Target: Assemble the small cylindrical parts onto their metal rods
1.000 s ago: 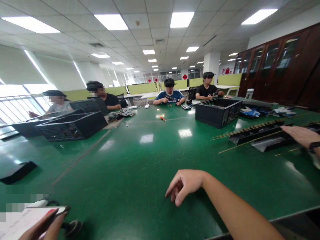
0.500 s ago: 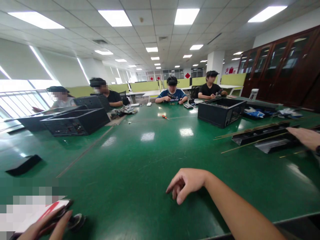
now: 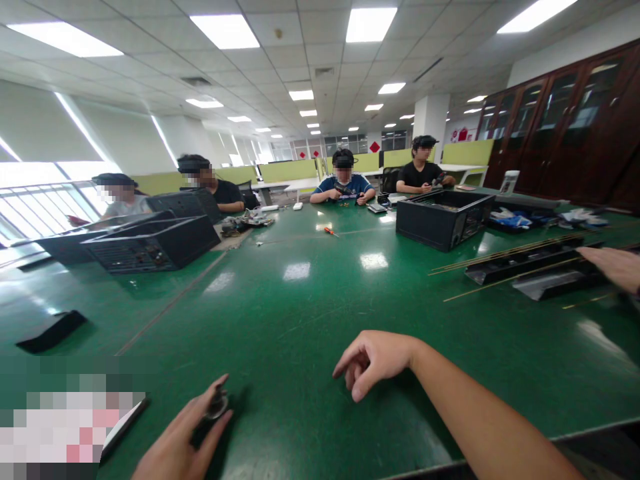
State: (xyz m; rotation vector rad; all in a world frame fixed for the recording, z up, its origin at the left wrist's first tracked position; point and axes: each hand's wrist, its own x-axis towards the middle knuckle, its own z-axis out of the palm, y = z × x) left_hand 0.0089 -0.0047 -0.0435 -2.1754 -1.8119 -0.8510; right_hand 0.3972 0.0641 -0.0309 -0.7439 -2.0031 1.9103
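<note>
Over one table [image 3: 285, 400], the wearer's two hands [image 3: 386, 353], left [image 3: 174, 441] gripping one small part [image 3: 219, 405].

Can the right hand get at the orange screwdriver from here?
Probably not without leaning in: the orange screwdriver lies far up the green table, well beyond the right hand, though nothing visible blocks the line.

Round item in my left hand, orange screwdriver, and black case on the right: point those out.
Round item [image 3: 219, 406], head view: its edge.
Orange screwdriver [image 3: 329, 231], head view: its handle.
Black case [image 3: 423, 227], head view: its near side wall.
</note>
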